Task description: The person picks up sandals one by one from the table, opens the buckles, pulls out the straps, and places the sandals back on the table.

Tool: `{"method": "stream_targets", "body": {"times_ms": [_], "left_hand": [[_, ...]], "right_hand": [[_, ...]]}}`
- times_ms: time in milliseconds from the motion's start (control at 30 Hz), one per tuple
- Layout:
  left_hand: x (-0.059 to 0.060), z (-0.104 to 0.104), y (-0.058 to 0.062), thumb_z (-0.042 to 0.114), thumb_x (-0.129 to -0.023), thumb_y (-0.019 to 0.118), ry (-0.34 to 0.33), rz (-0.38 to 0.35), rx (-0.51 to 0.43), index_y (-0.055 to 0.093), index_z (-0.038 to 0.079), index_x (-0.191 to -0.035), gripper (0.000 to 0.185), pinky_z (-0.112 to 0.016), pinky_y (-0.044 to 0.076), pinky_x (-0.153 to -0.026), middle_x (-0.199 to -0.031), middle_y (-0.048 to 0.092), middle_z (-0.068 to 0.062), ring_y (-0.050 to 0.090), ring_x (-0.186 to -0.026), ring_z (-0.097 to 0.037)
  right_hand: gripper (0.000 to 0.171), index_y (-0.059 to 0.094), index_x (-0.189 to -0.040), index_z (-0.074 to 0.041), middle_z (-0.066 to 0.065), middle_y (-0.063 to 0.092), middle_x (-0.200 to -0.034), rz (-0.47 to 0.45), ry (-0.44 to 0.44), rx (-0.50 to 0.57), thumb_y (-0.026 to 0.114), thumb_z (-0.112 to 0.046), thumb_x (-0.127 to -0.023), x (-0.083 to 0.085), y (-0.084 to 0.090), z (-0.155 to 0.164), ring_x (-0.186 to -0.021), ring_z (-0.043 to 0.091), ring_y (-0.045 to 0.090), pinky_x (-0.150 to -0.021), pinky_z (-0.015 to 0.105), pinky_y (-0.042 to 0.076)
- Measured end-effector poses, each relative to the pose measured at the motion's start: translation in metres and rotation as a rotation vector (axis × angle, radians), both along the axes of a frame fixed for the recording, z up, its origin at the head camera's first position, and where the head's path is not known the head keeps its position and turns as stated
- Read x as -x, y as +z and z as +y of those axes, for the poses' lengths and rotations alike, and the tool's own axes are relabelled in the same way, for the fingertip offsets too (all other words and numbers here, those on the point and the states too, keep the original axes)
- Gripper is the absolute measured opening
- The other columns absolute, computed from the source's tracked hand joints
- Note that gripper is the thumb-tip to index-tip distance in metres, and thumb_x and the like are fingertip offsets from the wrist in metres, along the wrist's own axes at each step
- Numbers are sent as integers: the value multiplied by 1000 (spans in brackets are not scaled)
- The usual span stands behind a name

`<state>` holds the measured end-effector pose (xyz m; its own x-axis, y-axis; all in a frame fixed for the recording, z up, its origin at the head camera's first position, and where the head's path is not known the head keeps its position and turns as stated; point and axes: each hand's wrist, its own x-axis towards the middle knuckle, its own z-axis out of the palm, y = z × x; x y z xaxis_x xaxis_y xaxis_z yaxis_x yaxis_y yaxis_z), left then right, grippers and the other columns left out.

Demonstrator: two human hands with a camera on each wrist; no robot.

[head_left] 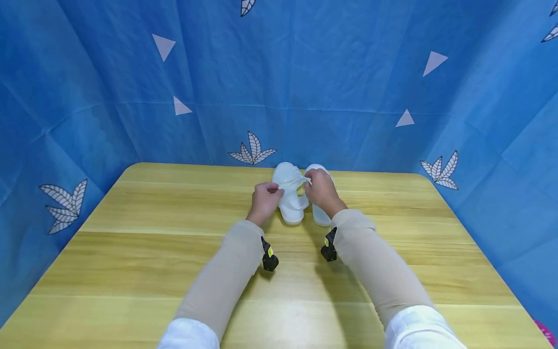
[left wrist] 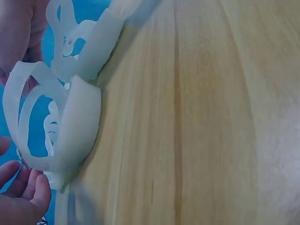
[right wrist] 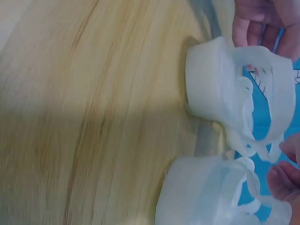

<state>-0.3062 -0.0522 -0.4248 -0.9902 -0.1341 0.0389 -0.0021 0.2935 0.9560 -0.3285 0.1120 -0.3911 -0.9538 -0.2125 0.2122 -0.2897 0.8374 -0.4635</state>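
Observation:
Two white translucent sandals lie side by side at the far middle of the yellow wooden table [head_left: 152, 252]. The left sandal [head_left: 291, 208] [left wrist: 75, 126] [right wrist: 220, 89] has a thin strap [head_left: 296, 182] stretched across it. My left hand [head_left: 278, 191] [left wrist: 23, 197] pinches one end of that strap. The other end is pinched by my right hand [head_left: 308, 183] [right wrist: 283, 180], which covers part of the right sandal [head_left: 321, 215] [left wrist: 93, 42] [right wrist: 201, 192]. Both sandals rest on the table, heels toward me.
Blue cloth [head_left: 305, 87] with white leaf and triangle prints hangs behind and to both sides of the table. A small black wrist camera [head_left: 269, 259] sits under each beige sleeve. A pink object [head_left: 547, 332] shows at the lower right corner.

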Motion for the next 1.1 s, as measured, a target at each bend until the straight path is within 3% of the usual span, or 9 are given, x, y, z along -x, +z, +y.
{"method": "stream_targets", "body": {"times_ms": [233, 533, 867, 1100], "left_hand": [[-3, 1, 1, 12, -90, 62, -30, -9, 6, 63, -4, -114, 28, -35, 51, -86, -104, 64, -15, 59, -98, -25], [-3, 1, 4, 10, -87, 64, -9, -31, 53, 68, -1, -99, 17, -31, 52, -77, -97, 66, -13, 61, -88, -22], [-9, -6, 6, 4, -84, 64, -32, -29, 82, 68, -2, -95, 13, -27, 52, -72, -93, 65, -13, 59, -84, -20], [-18, -11, 6, 5, -86, 63, -69, -54, 88, 68, -1, -96, 13, -29, 52, -72, -94, 64, -13, 59, -87, -22]], "right_hand": [[31, 55, -122, 4, 20, 55, -119, -52, 5, -9, 51, -6, -94, 3, -1, -10, -115, 32, 51, -96, 41, 46], [33, 56, -125, 0, 18, 58, -114, -2, -29, 13, 52, -4, -93, 1, -4, -21, -108, 30, 54, -91, 40, 49], [26, 62, -112, 1, 17, 59, -109, 55, -37, 35, 48, 1, -91, -9, 1, -26, -106, 31, 56, -89, 39, 50], [22, 66, -102, 2, 16, 62, -99, 109, -24, 46, 48, 0, -90, -18, -4, -19, -93, 29, 60, -79, 39, 52]]}}
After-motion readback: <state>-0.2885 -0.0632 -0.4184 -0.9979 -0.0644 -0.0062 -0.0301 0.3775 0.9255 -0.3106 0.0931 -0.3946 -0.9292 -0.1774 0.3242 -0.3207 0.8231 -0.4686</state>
